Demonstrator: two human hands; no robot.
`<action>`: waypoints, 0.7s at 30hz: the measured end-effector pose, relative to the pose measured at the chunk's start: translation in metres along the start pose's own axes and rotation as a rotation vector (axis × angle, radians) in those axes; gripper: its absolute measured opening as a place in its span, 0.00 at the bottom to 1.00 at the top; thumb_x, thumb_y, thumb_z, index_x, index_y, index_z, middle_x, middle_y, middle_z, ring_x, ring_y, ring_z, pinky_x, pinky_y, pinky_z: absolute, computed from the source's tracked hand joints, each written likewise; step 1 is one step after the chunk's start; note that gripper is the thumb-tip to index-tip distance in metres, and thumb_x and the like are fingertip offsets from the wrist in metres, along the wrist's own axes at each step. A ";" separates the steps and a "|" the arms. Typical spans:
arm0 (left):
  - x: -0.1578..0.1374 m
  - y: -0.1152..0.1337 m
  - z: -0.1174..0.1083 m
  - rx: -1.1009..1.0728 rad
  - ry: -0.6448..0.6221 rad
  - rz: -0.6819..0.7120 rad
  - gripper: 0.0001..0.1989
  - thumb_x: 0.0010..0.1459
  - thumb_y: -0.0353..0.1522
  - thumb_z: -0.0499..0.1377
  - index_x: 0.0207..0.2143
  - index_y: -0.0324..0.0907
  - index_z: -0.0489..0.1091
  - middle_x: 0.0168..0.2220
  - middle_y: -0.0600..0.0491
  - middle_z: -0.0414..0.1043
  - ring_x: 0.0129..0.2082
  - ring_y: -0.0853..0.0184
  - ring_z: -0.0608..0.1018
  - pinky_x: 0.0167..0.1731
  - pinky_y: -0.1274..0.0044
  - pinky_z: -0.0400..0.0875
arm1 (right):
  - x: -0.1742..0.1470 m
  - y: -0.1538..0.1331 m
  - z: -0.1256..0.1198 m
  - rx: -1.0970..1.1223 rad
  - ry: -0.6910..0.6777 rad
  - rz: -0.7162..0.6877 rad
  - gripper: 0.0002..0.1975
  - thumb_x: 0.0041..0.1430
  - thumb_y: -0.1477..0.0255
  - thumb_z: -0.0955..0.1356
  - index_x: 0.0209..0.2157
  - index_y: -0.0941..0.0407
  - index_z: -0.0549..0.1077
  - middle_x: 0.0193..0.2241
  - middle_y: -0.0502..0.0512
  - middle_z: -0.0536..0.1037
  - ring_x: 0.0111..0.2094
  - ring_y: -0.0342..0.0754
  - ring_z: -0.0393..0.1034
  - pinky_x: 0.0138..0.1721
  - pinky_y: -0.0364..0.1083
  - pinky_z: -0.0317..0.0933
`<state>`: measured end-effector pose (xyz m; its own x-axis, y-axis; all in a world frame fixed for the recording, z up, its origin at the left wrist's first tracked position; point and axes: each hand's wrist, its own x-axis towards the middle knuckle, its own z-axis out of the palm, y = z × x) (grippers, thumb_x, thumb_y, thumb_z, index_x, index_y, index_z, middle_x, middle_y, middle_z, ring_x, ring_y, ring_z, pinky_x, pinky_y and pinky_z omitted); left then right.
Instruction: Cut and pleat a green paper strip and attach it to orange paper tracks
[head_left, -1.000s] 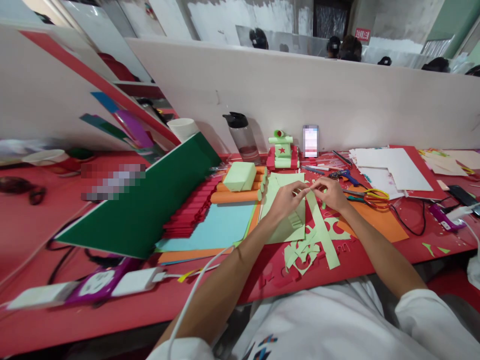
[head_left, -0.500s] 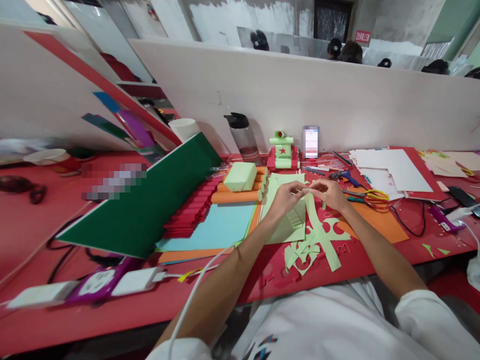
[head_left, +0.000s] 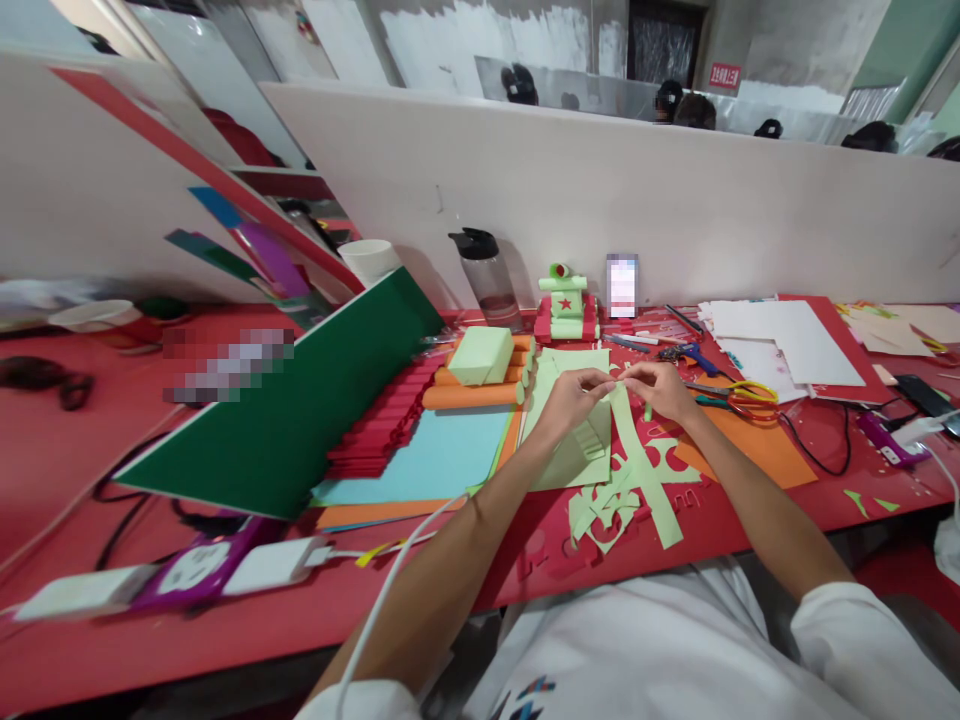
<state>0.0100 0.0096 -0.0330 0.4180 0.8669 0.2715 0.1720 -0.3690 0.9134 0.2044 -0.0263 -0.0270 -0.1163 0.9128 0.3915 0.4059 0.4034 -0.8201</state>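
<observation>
My left hand (head_left: 574,400) and my right hand (head_left: 660,390) come nearly fingertip to fingertip over the table, both pinched closed at the upper end of a long light green paper strip (head_left: 649,490). The strip curves down toward me from the fingertips, across a pile of light green paper scraps (head_left: 606,510). The exact grip at the fingertips is small and partly hidden. Beside my left hand lies a light green paper sheet (head_left: 555,465) with small folded pieces on it. To the right of my right hand are scissors (head_left: 754,392) with yellow and red handles, on orange paper (head_left: 780,450).
Behind the hands stand a green and red paper tank model (head_left: 568,305), a phone (head_left: 622,285) and a water bottle (head_left: 487,275). On the left are orange paper rolls (head_left: 472,393), folded red paper (head_left: 386,420) and a leaning green board (head_left: 300,400). A white cable (head_left: 382,590) crosses my left forearm.
My fingertips have drawn slightly apart at the strip's upper end. The strip's lower end has shifted a little toward me. Everything else on the table looks unmoved.
</observation>
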 end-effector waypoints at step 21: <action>-0.006 0.004 0.005 0.195 0.007 0.089 0.13 0.60 0.42 0.60 0.31 0.42 0.75 0.29 0.53 0.77 0.28 0.66 0.75 0.30 0.76 0.67 | -0.002 -0.004 0.007 -0.045 0.006 0.004 0.05 0.58 0.70 0.69 0.32 0.56 0.76 0.30 0.53 0.80 0.32 0.47 0.74 0.36 0.45 0.65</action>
<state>0.0125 0.0012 -0.0325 0.4333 0.8302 0.3508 0.3042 -0.5011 0.8102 0.1962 -0.0294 -0.0275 -0.1093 0.9138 0.3912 0.4468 0.3967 -0.8018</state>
